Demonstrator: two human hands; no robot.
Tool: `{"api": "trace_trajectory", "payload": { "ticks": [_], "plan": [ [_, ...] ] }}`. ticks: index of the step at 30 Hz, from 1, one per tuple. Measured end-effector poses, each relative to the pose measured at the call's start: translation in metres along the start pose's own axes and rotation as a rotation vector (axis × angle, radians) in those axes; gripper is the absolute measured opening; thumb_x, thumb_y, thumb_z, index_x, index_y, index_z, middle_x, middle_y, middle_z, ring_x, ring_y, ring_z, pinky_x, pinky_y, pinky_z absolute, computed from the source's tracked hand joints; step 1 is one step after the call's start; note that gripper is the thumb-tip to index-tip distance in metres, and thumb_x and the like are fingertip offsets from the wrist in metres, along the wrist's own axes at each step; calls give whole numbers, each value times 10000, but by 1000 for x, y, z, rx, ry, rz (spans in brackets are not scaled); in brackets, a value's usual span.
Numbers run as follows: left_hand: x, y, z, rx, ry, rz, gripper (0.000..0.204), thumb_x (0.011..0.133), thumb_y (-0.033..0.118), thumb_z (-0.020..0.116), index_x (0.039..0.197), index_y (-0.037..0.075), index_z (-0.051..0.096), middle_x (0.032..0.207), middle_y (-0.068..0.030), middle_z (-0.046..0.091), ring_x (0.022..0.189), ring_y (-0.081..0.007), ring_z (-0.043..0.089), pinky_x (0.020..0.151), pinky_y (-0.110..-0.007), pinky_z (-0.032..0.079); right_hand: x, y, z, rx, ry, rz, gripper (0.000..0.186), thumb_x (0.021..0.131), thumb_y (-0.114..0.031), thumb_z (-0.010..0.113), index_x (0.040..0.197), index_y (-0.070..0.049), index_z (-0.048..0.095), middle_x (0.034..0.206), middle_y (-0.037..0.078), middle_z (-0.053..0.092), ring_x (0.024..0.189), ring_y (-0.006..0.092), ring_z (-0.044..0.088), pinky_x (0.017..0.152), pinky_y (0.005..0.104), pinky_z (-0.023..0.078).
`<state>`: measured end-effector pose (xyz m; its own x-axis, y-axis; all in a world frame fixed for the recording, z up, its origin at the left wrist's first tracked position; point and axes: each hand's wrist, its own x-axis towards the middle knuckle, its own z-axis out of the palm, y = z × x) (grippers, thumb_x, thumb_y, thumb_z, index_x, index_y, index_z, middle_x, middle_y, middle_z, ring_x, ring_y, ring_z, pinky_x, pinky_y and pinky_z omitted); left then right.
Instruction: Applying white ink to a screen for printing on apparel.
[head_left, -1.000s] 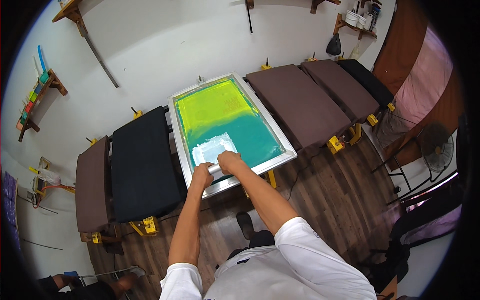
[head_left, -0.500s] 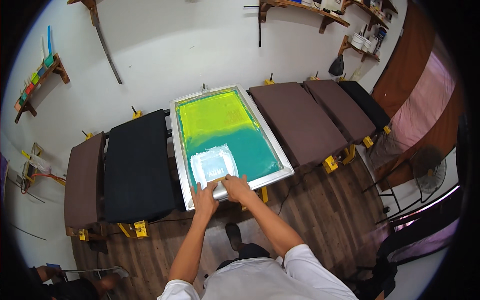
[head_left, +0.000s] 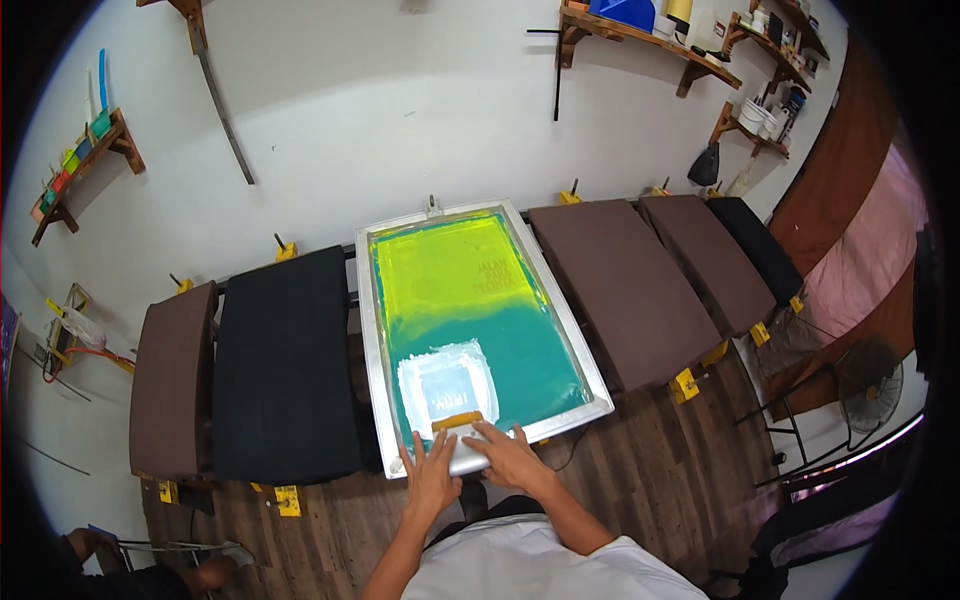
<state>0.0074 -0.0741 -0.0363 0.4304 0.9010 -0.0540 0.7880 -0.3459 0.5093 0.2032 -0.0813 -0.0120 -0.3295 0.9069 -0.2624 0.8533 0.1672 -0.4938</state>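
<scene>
A silver-framed printing screen lies over a board, its mesh green with bright yellow-green ink on the far half. White ink is spread in a patch at its near left, around pale lettering. A narrow bar with a tan-brown edge, apparently a squeegee, rests at the near side of this patch. At its left end my left hand lies over the frame's near edge, fingers spread. My right hand is at the right end, fingers also stretched apart. Contact with the bar is hard to make out.
A black-covered board and a brown one stand to the left; brown boards continue on the right. Yellow clamps project below them. A fan stands far right. Part of another person shows lower left.
The view has tilted, so everything sits lower in the picture. Both hands have drawn slightly back toward me, and more of the tan-edged bar shows. Screen and bar look unmoved.
</scene>
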Motion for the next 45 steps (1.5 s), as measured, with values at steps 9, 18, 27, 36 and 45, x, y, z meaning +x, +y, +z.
{"api": "trace_trajectory", "payload": {
  "ticks": [9, 18, 27, 36, 45],
  "plan": [
    [5, 3, -45, -142, -72, 28, 770, 800, 446, 765, 1408, 55, 500, 1509, -203, 404, 1437, -481, 238, 1155, -617, 111, -5, 41, -62, 240, -6, -14, 617, 844, -287, 732, 1395, -124, 507, 1414, 177, 513, 1341, 338, 452, 1101, 551, 325],
    [24, -60, -20, -176, 534, -457, 446, 985, 319, 530, 1228, -53, 570, 1091, -278, 622, 1011, -455, 588, 914, -500, 452, -20, 182, -74, 1, 665, 716, 473, 930, -386, 589, 1195, 6, 595, 1132, 272, 615, 1063, 445, 599, 886, 547, 479],
    [23, -86, -21, -408, 280, -581, 498, 1048, 381, 365, 1050, -56, 603, 952, -322, 647, 967, -508, 608, 824, -530, 474, -12, 181, -61, 229, 484, 867, 722, 963, -622, 406, 1132, 73, 503, 1118, 380, 591, 1085, 518, 568, 926, 552, 452],
    [24, -83, 2, -548, 502, -557, 440, 1055, 358, 391, 956, -39, 553, 871, -275, 620, 822, -447, 604, 737, -474, 459, -16, 186, -64, 190, 605, 928, 773, 970, -653, 306, 1088, 38, 632, 1094, 320, 640, 1091, 481, 588, 925, 544, 451],
    [19, -70, -42, -540, 546, -464, 416, 1059, 310, 390, 925, -45, 562, 828, -277, 624, 797, -466, 605, 700, -503, 446, -17, 174, -69, 328, 776, 1062, 846, 977, -664, 214, 1155, 26, 670, 1160, 286, 642, 1163, 462, 557, 986, 509, 418]
  ]
}}
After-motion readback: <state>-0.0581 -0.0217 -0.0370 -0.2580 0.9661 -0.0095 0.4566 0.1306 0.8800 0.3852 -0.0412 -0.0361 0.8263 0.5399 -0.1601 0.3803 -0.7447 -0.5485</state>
